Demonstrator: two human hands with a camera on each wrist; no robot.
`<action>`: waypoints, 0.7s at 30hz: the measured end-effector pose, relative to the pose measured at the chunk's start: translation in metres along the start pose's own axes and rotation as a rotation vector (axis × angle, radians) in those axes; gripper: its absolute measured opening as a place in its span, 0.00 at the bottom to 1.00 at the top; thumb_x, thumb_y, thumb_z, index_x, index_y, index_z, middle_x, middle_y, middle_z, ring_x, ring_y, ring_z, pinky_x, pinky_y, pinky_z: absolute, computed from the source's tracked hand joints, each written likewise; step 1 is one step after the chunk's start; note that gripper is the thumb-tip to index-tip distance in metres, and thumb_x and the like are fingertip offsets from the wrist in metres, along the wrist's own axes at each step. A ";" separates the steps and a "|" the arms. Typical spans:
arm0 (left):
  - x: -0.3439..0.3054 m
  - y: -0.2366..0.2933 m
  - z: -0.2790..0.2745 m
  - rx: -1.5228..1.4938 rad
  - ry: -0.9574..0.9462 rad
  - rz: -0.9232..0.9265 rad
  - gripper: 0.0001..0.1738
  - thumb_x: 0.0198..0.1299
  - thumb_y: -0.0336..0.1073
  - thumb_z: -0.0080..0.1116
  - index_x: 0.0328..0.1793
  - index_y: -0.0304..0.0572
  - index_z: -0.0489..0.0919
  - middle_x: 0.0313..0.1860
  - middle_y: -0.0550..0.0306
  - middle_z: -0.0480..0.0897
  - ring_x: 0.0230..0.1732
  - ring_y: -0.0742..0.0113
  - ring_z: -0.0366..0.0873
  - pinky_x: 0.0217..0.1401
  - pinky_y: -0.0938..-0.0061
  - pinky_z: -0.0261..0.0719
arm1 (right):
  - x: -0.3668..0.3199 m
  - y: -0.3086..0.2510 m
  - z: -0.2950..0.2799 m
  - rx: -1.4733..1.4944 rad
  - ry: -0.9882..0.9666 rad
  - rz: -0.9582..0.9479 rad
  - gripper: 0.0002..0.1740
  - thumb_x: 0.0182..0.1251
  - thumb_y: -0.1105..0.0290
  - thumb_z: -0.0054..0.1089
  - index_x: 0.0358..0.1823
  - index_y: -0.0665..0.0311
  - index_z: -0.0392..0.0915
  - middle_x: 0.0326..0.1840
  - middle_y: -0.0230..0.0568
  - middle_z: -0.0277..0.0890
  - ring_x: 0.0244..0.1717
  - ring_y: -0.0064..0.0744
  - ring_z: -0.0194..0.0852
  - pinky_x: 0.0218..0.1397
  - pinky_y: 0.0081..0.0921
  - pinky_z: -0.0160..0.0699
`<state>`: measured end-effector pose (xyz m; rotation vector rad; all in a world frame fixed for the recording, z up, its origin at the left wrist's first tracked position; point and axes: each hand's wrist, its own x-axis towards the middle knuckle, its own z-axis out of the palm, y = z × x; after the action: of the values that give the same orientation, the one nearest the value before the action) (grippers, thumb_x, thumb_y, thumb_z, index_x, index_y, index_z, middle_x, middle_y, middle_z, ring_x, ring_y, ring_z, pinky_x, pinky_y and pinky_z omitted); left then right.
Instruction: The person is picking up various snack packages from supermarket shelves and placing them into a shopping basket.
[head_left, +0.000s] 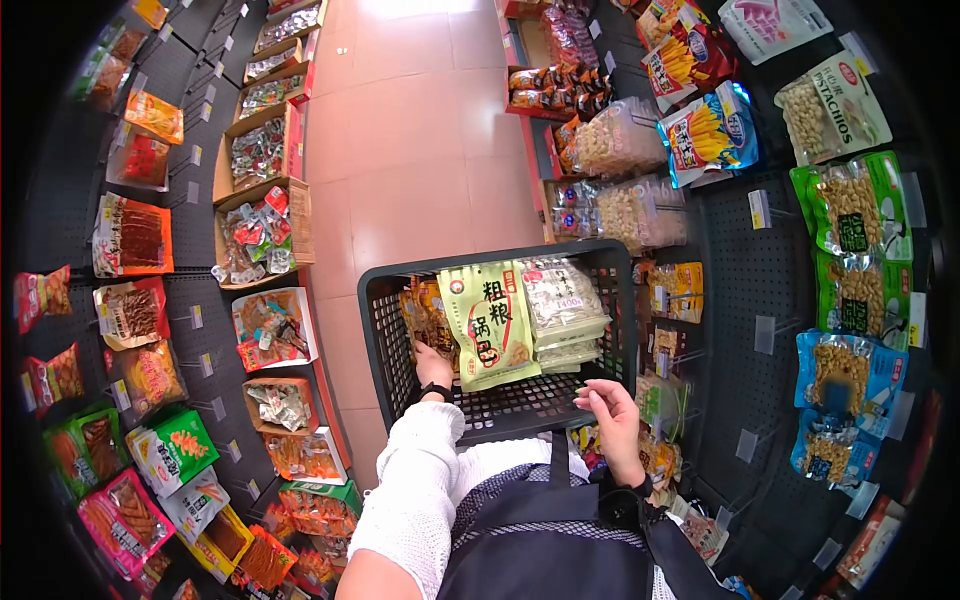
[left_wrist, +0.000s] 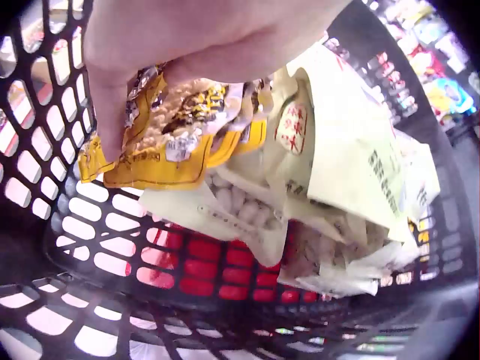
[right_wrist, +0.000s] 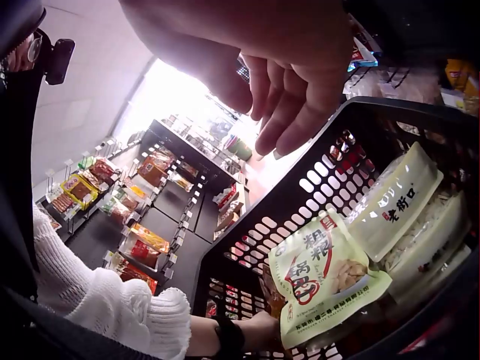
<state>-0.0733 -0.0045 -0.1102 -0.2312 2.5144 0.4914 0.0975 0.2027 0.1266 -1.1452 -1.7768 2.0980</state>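
A black plastic shopping basket (head_left: 372,290) with perforated sides stands in front of the person. Inside its left end, my left hand (head_left: 433,366) grips yellow snack bags (left_wrist: 154,169); the left wrist view shows thumb and fingers over their upper part. Beside them leans a pale green snack bag (head_left: 490,340) with large dark Chinese characters. Several whitish bags (head_left: 565,295) lie stacked at the basket's right end. Over the near right rim, my right hand (head_left: 615,425) hangs with loosely bent fingers and holds nothing.
Dark shelves with hanging snack packs (head_left: 132,235) and open cardboard boxes (head_left: 262,155) line the left. On the right hang nut bags (head_left: 835,110), with clear tubs (head_left: 615,140) lower down. A tiled floor (head_left: 405,150) runs between. A dark bag (head_left: 560,540) rests against the person's front.
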 end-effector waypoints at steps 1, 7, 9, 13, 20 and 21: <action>-0.002 -0.002 -0.004 0.061 0.090 0.067 0.27 0.52 0.26 0.50 0.60 0.27 0.57 0.47 0.30 0.74 0.47 0.37 0.74 0.47 0.56 0.74 | -0.004 -0.001 -0.003 -0.003 -0.016 -0.001 0.10 0.67 0.77 0.48 0.47 0.71 0.71 0.41 0.40 0.76 0.41 0.25 0.76 0.48 0.21 0.75; -0.021 -0.019 -0.032 -0.045 0.201 0.064 0.08 0.53 0.29 0.51 0.38 0.33 0.75 0.34 0.35 0.80 0.41 0.38 0.77 0.45 0.52 0.75 | -0.022 -0.007 -0.024 -0.007 -0.103 -0.060 0.10 0.67 0.76 0.48 0.47 0.71 0.71 0.41 0.40 0.76 0.43 0.25 0.76 0.49 0.21 0.75; -0.034 -0.021 -0.037 -0.040 0.265 0.074 0.08 0.53 0.34 0.57 0.36 0.36 0.77 0.33 0.37 0.80 0.39 0.40 0.78 0.43 0.54 0.75 | -0.027 -0.002 -0.035 -0.036 -0.162 -0.067 0.10 0.66 0.76 0.49 0.47 0.71 0.71 0.42 0.41 0.76 0.43 0.26 0.76 0.50 0.21 0.74; -0.070 -0.020 -0.046 -0.096 0.409 0.258 0.10 0.52 0.36 0.59 0.29 0.33 0.77 0.28 0.39 0.79 0.34 0.41 0.77 0.38 0.54 0.74 | -0.038 0.004 -0.056 -0.110 -0.259 -0.124 0.10 0.66 0.76 0.49 0.47 0.72 0.71 0.42 0.40 0.76 0.44 0.24 0.75 0.50 0.21 0.74; -0.130 -0.002 -0.071 -0.197 0.529 0.435 0.13 0.56 0.37 0.54 0.27 0.32 0.76 0.25 0.39 0.77 0.30 0.41 0.76 0.33 0.54 0.71 | -0.057 0.002 -0.083 -0.110 -0.331 -0.234 0.12 0.64 0.74 0.52 0.48 0.70 0.73 0.41 0.41 0.79 0.43 0.23 0.77 0.48 0.19 0.75; -0.143 0.009 -0.079 -0.165 0.554 0.469 0.12 0.56 0.36 0.54 0.28 0.32 0.77 0.25 0.39 0.77 0.30 0.41 0.76 0.33 0.54 0.71 | -0.059 0.002 -0.088 -0.110 -0.332 -0.251 0.13 0.64 0.74 0.53 0.49 0.69 0.73 0.40 0.40 0.79 0.42 0.23 0.77 0.47 0.20 0.75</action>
<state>0.0041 -0.0188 0.0333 0.2015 3.0816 0.9275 0.1949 0.2364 0.1506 -0.5768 -2.0734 2.1536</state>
